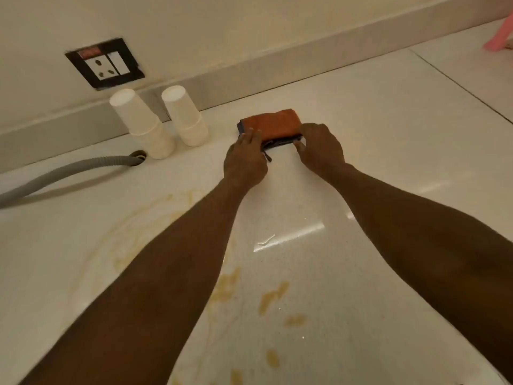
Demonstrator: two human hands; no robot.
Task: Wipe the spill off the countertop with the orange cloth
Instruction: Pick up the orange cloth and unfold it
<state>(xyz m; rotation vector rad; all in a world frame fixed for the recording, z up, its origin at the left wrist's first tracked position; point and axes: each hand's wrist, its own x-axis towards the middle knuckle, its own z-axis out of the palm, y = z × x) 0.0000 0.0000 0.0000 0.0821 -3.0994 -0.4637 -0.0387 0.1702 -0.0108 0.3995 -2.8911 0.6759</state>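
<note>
**Both hands on the folded orange cloth, spill untouched on the white countertop**

I am looking down at a glossy white stone countertop that fills nearly the whole view. A cream wall with a low upstand runs across the top, from nine o'clock up toward two o'clock.

My two bare forearms reach in from the bottom edge toward the centre. The left hand lies just left of centre, fingers extended flat onto the near left corner of the cloth. The right hand sits just right of centre, fingers curled down over the cloth's near right edge. Neither hand has lifted it; I cannot tell whether either is pinching the fabric or only pressing on it.

A yellowish-brown liquid spill spreads in thin smears and blotches from seven o'clock to six o'clock, near my elbows and well apart from the cloth.

A grey ribbed flexible hose enters at nine o'clock and ends at a hole in the counter.

The folded orange cloth lies flat just above centre, at twelve o'clock from my hands, with a dark blue layer showing beneath its edges.

Two stacks of upside-down white paper cups stand at eleven o'clock, beside the hose end.

A black-framed wall socket plate sits above them.

A pink object, blurred, shows at two o'clock.
</note>
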